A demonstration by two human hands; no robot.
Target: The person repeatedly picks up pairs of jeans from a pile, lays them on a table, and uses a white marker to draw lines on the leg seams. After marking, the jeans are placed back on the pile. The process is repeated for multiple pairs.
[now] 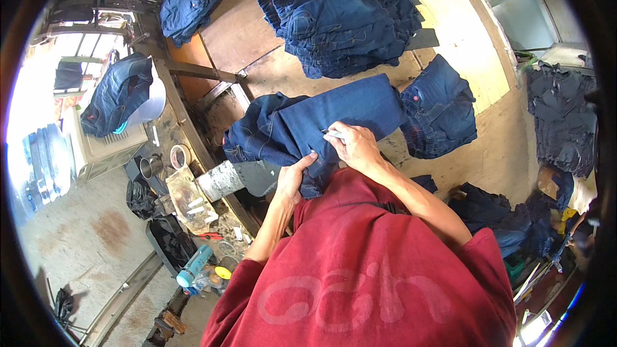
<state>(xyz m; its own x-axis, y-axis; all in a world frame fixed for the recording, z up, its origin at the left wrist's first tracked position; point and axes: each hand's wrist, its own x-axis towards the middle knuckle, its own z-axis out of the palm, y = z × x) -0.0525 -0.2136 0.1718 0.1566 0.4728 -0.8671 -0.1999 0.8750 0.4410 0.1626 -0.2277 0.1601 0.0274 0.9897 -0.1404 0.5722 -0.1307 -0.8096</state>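
Observation:
A pair of dark blue jeans (347, 106) lies across the work surface in front of me, one leg stretched toward the right. My left hand (297, 177) grips its near edge, the thumb on top and the fingers hidden underneath. Closed around a small pale tool (335, 133) with a dark tip, my right hand (357, 144) rests over the middle of the cloth. The tip is at the denim; the tool's exact kind is too small to make out. A dark grey flat piece (256, 177) sits just left of my left hand.
A large heap of jeans (340, 19) lies at the far side, with folded jeans (440, 108) to the right. On the left bench (183, 186) are a tape roll (180, 156), a metal cup (151, 166) and white pieces. Dark cloth scraps (560, 119) hang at right.

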